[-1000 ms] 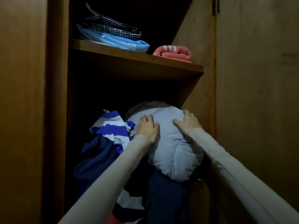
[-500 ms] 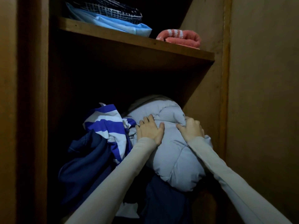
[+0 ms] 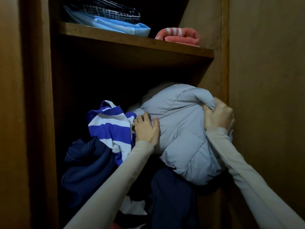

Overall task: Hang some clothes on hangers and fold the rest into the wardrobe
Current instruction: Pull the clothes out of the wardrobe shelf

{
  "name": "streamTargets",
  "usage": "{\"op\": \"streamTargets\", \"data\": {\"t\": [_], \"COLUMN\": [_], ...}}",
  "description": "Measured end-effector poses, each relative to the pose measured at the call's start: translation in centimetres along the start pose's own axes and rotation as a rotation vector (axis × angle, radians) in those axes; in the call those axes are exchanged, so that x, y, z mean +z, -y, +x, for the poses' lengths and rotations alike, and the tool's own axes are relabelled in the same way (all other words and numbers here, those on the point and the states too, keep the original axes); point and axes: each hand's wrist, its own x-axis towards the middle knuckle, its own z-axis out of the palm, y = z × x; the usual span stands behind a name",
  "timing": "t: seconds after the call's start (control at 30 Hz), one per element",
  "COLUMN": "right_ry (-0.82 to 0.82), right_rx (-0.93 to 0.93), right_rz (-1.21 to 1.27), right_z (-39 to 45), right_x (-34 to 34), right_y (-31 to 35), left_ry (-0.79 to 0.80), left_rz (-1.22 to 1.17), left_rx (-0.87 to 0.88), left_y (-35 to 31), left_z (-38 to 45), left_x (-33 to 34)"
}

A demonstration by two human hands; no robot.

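Note:
A bundled grey puffer jacket point(image 3: 179, 129) sits in the lower compartment of the wooden wardrobe point(image 3: 137, 42), on top of a pile of clothes. My left hand point(image 3: 146, 128) grips its left side, fingers tucked into the fabric. At the bundle's upper right edge, close to the wardrobe's side panel, my right hand point(image 3: 217, 116) clutches a fold of it. A blue and white striped shirt point(image 3: 110, 128) lies crumpled left of the jacket, over dark navy garments point(image 3: 87, 164).
The upper shelf holds a folded light blue garment point(image 3: 118, 27) with a dark checked one point(image 3: 105, 10) on it, and a rolled pink towel point(image 3: 179, 37) to the right. A wardrobe door point(image 3: 267, 96) stands at the right, a wooden panel point(image 3: 14, 113) at the left.
My right hand has moved from the jacket's top to its right edge and closed on a fold. My left hand has slid to the left side. The view has come closer.

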Motion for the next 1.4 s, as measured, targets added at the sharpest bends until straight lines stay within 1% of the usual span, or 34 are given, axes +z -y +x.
{"op": "streamTargets", "data": {"t": [0.07, 0.1, 0.13, 0.2, 0.23, 0.27, 0.3, 0.37, 0.4, 0.43, 0.53, 0.63, 0.7, 0.73, 0.8, 0.83, 0.9, 0.97, 1.0, 1.03, 1.07, 1.1, 1.13, 1.17, 1.23, 1.33, 1.4], "right_ry": [0.0, 0.043, 0.108, 0.288, 0.39, 0.503, 0.624, 0.828, 0.88, 0.897, 0.895, 0.911, 0.907, 0.894, 0.832, 0.781, 0.663, 0.552, 0.506, 0.466, 0.427, 0.392, 0.357, 0.322, 0.269, 0.176, 0.117], "right_rx": [0.025, 0.018, -0.01, -0.104, -0.135, -0.136, -0.087, 0.125, 0.221, 0.286, 0.364, 0.391, 0.423, 0.415, 0.321, 0.246, 0.084, -0.07, -0.131, -0.174, -0.202, -0.22, -0.238, -0.256, -0.272, -0.235, -0.211], "right_rz": [-0.008, -0.058, -0.151, -0.38, -0.42, -0.393, -0.312, -0.107, -0.03, 0.009, -0.024, -0.105, -0.078, -0.061, -0.082, -0.114, -0.177, -0.228, -0.239, -0.235, -0.223, -0.205, -0.189, -0.177, -0.166, -0.106, -0.1], "right_z": [0.2, 0.3, 0.4, 0.3, 0.0, -0.2, -0.3, 0.0, 0.2, 0.3, 0.3, 0.0, 0.0, -0.1, -0.5, -0.8, -1.2, -1.2, -1.0, -0.7, -0.2, 0.4, 1.0, 1.6, 2.9, 4.9, 5.9], "right_x": [0.3, 0.6, 1.1, 2.4, 3.1, 3.6, 4.0, 4.5, 4.8, 5.3, 6.8, 7.9, 8.3, 8.4, 8.6, 8.6, 8.2, 7.7, 7.3, 6.8, 6.3, 5.8, 5.1, 4.4, 2.9, 0.9, -0.2], "right_y": [0.0, -0.1, -0.2, -0.5, -0.5, -0.5, -0.5, -0.2, 0.0, 0.1, 0.3, -0.2, -0.7, -0.9, -0.9, -0.6, 0.3, 1.4, 2.1, 2.7, 3.4, 4.1, 4.8, 5.3, 6.1, 6.3, 6.3], "left_ry": [-0.004, -0.022, -0.042, -0.046, -0.029, 0.013, 0.072, 0.221, 0.285, 0.34, 0.423, 0.42, 0.394, 0.369, 0.333, 0.326, 0.274, 0.145, 0.072, -0.007, -0.081, -0.134, -0.146, -0.125, -0.053, 0.001, -0.006], "left_rz": [-0.05, -0.077, -0.08, -0.087, -0.104, -0.114, -0.112, -0.056, -0.033, -0.026, -0.052, -0.15, -0.245, -0.298, -0.332, -0.286, -0.068, 0.125, 0.148, 0.122, 0.046, -0.063, -0.189, -0.293, -0.395, -0.401, -0.405], "left_rx": [-0.013, -0.001, 0.028, 0.058, 0.067, 0.086, 0.119, 0.183, 0.172, 0.128, -0.042, -0.218, -0.323, -0.366, -0.395, -0.378, -0.285, -0.168, -0.128, -0.096, -0.064, -0.032, 0.003, 0.059, 0.207, 0.425, 0.497], "left_y": [0.4, 0.6, 0.8, 1.1, 1.3, 1.3, 1.4, 1.3, 1.2, 1.3, 1.9, 2.0, 1.9, 1.8, 1.7, 1.6, 1.4, 1.1, 0.9, 0.8, 0.9, 0.9, 1.0, 1.0, 0.9, -0.1, -0.6], "left_z": [-0.1, -0.1, -0.2, -0.5, -0.6, -0.8, -0.8, -0.8, -0.7, -0.5, 0.0, 0.2, 0.4, 0.5, 1.1, 1.5, 2.3, 2.5, 2.4, 2.3, 2.2, 2.2, 2.2, 2.3, 2.4, 2.3, 2.3], "left_x": [-0.3, -0.4, -0.4, -0.7, -0.8, -1.0, -1.1, -1.4, -1.5, -1.5, -1.2, -1.0, -0.7, -0.5, 0.1, 0.4, 1.0, 1.4, 1.6, 1.7, 1.7, 1.6, 1.4, 1.1, 0.6, -0.4, -0.9]}}
